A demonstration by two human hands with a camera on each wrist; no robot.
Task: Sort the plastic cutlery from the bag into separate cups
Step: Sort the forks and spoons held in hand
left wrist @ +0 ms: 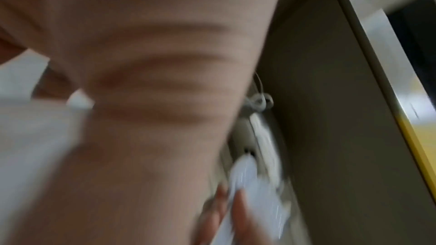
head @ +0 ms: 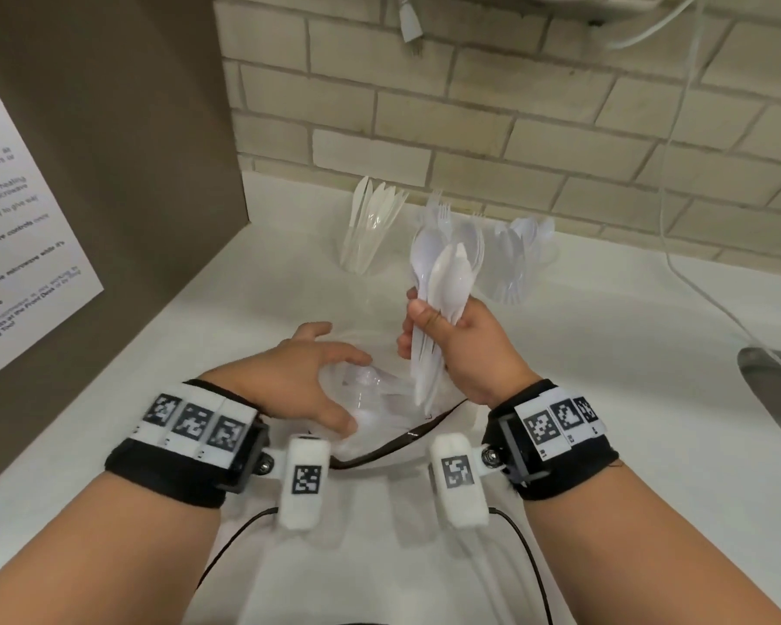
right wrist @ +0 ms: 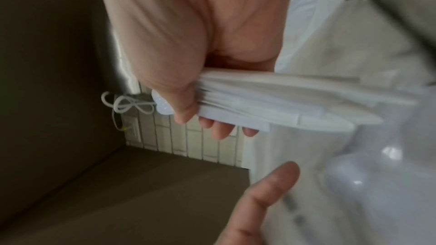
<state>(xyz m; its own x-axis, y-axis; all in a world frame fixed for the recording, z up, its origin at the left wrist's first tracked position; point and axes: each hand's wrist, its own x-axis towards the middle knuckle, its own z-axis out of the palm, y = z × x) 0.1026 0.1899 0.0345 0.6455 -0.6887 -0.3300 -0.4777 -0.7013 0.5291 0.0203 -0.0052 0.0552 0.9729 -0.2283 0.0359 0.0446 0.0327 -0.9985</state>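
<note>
Bundle of white plastic spoons (head: 443,281) gripped upright in right hand (head: 470,349), lifted above clear plastic bag (head: 379,399). Left hand (head: 307,376) spread loosely on bag. Three clear cups: knives (head: 370,223), forks (head: 452,227), spoons (head: 519,259), near brick wall (head: 515,106). Open white counter (head: 627,399) rightward.

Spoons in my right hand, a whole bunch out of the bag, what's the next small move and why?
Probably carry the spoons to the right cup by the wall and drop them in handle first. Your right hand grips them upright above the bag, and that cup seems to hold spoons already, while the left cup looks to hold knives. Your left hand rests on the bag.
</note>
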